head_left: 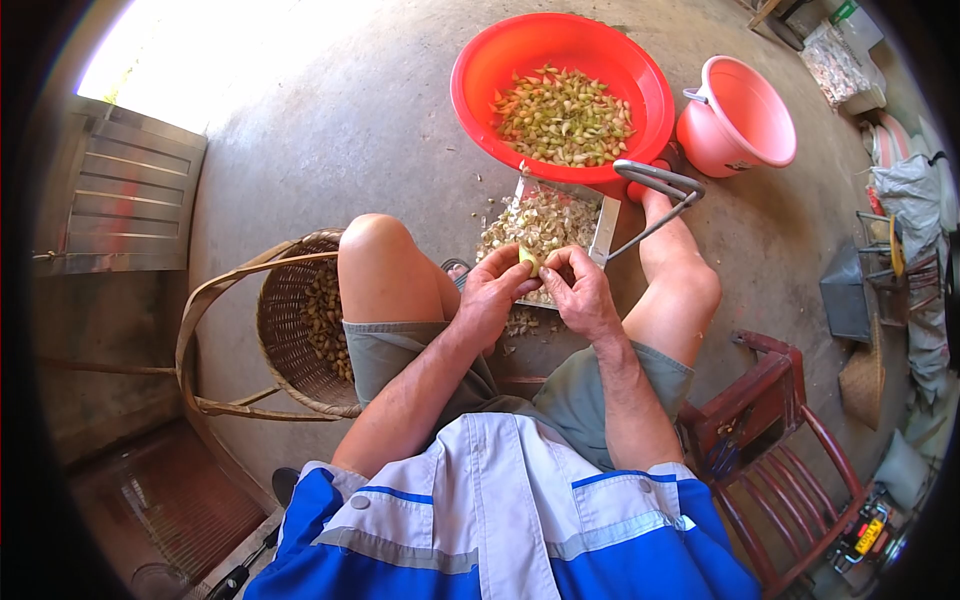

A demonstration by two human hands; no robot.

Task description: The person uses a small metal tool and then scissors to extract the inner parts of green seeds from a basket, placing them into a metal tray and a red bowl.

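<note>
Between my knees, my left hand and my right hand meet with fingers closed on a small pale-green, pointed piece, its exact kind unclear. Both hands pinch it from either side. Just under them a metal dustpan with a grey looped handle holds a heap of dry, pale husks. Beyond it, a big red basin contains many green, pointed pieces that look alike. On my left, brown unpeeled-looking pieces lie in a woven basket with a tall handle.
A pink bucket stands right of the basin. Close on my right is a dark red wooden chair. Sacks and other goods line the right wall. A wooden door is at the left. Husks are scattered on the concrete floor.
</note>
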